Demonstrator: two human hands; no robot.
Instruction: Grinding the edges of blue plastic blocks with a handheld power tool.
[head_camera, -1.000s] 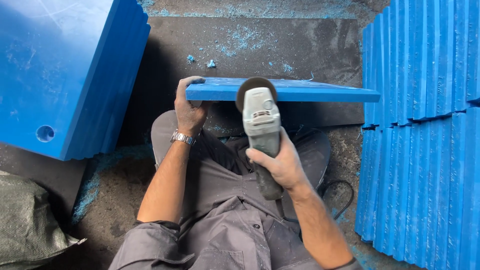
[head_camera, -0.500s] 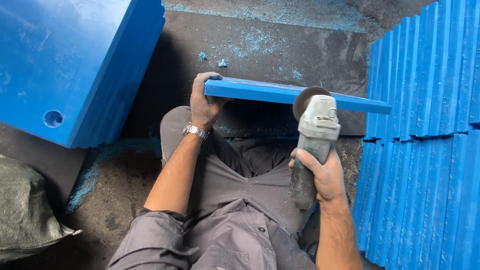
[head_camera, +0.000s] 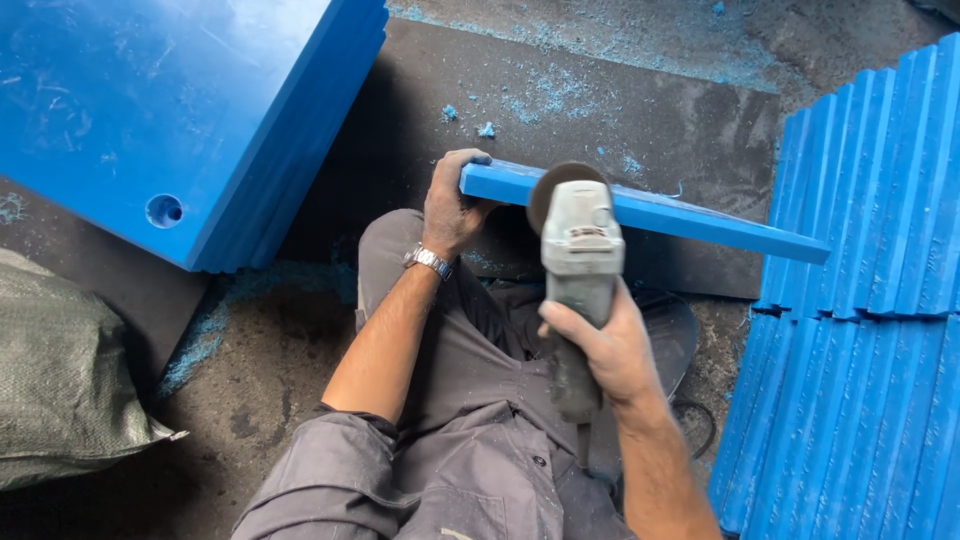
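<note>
Over dusty floor (head_camera: 250, 400), left hand (head_camera: 450, 205) steadies blue slab (head_camera: 680, 215), right hand (head_camera: 605, 350) grips grinder (head_camera: 580, 250).

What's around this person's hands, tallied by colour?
Blue: 3 – held board, slab stack, row of boards
Grey: 2 – angle grinder, woven sack
Silver: 1 – wristwatch
Total: 6

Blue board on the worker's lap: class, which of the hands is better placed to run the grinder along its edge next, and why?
Right. The right hand already grips the grinder, its disc at the blue board; the left hand is occupied clamping the board's end.
</note>
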